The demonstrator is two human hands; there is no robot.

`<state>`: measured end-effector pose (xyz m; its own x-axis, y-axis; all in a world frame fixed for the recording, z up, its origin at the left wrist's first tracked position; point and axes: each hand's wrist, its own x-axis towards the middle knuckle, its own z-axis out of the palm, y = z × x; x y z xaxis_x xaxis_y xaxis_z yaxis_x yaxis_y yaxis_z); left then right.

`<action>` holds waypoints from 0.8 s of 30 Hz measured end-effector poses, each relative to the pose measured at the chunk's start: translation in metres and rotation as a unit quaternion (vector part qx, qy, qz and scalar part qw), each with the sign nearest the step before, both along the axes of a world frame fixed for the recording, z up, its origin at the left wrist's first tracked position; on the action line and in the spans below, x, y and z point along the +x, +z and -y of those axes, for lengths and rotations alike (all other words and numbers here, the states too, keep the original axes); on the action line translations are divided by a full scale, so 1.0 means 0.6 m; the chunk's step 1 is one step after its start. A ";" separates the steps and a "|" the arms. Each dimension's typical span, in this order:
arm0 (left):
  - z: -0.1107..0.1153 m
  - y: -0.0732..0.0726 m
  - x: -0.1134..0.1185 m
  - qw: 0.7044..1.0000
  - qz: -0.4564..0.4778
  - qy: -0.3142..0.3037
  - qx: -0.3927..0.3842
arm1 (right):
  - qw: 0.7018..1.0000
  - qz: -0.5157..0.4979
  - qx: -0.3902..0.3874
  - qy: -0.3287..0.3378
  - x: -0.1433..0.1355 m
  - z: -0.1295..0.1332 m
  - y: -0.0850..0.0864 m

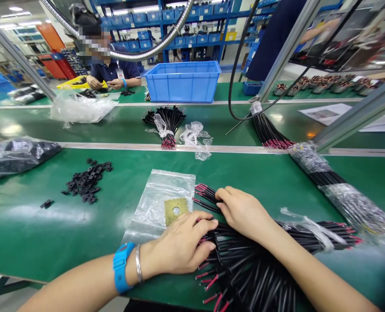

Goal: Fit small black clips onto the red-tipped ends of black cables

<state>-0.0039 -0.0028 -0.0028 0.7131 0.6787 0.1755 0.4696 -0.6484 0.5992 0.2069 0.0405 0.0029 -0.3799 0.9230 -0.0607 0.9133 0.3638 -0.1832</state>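
I am resting my left hand (182, 245) palm down on the pile of wires (244, 268), fingers loosely curled and pressing the black strands flat. My right hand (241, 212) is reaching across just beyond it, fingertips pinching at a few wires whose red tips (202, 190) are fanning out past my knuckles. Whether one wire is actually gripped, I cannot tell.

The pile is lying under and in front of both hands, spreading toward my right, where a scrap of plastic wrap (309, 227) is clinging to it. Just left of my left hand a clear bag (160, 195) is lying flat with a small yellow pad (176, 211) on it. Farther left, black clips (86, 182) are sitting in a loose heap, looking untouched. Judging by the big loose pile and the wrapped bundles (342, 195) waiting off to my right, most of the sorting is looking undone.

Beyond my hands, another bundle (166, 123) is lying on the belt (33, 216), a blue bin (183, 81) behind it, and a co-worker (112, 71) is sitting far left.
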 end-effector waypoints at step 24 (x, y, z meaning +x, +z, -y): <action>-0.005 -0.006 -0.009 0.998 0.061 0.018 -0.018 | 0.998 -0.029 0.037 -0.048 -0.012 0.028 -0.014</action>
